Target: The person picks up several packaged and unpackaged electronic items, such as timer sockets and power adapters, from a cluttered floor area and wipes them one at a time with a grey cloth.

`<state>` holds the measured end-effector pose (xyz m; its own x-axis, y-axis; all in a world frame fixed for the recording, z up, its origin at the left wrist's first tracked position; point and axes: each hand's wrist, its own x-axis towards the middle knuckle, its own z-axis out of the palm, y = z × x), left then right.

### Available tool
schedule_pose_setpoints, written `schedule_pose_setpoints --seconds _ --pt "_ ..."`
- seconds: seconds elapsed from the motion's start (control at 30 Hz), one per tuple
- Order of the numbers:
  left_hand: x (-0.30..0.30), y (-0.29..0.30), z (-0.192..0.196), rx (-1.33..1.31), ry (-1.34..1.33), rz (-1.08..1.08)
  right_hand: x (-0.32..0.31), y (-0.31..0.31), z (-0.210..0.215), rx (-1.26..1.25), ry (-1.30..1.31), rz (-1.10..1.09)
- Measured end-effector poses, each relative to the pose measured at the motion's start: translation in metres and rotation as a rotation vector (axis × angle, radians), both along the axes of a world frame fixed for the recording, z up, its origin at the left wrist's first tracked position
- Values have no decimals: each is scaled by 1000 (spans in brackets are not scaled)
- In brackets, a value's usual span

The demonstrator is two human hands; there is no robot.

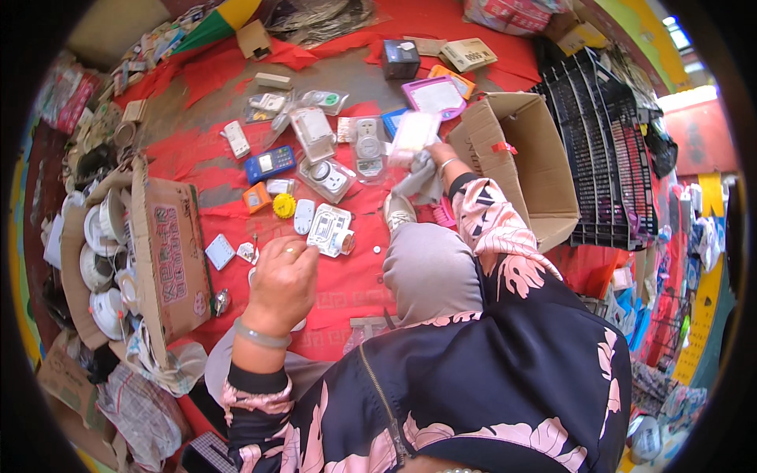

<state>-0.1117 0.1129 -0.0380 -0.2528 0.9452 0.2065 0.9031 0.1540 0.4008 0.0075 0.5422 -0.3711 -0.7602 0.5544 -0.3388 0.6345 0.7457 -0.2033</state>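
My right hand (436, 151) is stretched forward and holds a clear plastic packet with a white item inside (414, 134), together with a grey cloth (419, 180) that hangs below it. My left hand (282, 277) hovers knuckles-up, fingers curled, over the red cloth (347, 276); whether it holds anything is hidden. Just ahead of it lie a white socket plate in clear wrap (329, 229), a small roll of tape (346, 241), a white square switch (220, 251) and a yellow round part (284, 206).
More packaged sockets and switches, a blue device (269, 163) and a purple-framed pack (434, 96) are spread across the cloth. A cardboard box of white round fittings (169, 252) stands at left, an open cardboard box (524, 162) at right, black plastic crates (607, 150) beyond.
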Motion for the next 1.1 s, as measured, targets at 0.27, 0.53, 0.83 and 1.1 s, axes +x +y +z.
schedule_pose_setpoints --seconds 0.27,0.53,0.83,1.1 --pt "8 -10 -9 -81 1 -124 -87 1 49 -297 -55 -178" --pt "9 -15 13 93 -111 -154 -219 -64 37 162 -607 1059" --pt "-19 -46 24 12 -202 -6 -267 -187 38 -185 -108 -457" --pt "-22 -52 22 19 -179 4 -256 -182 39 -168 -10 -415"
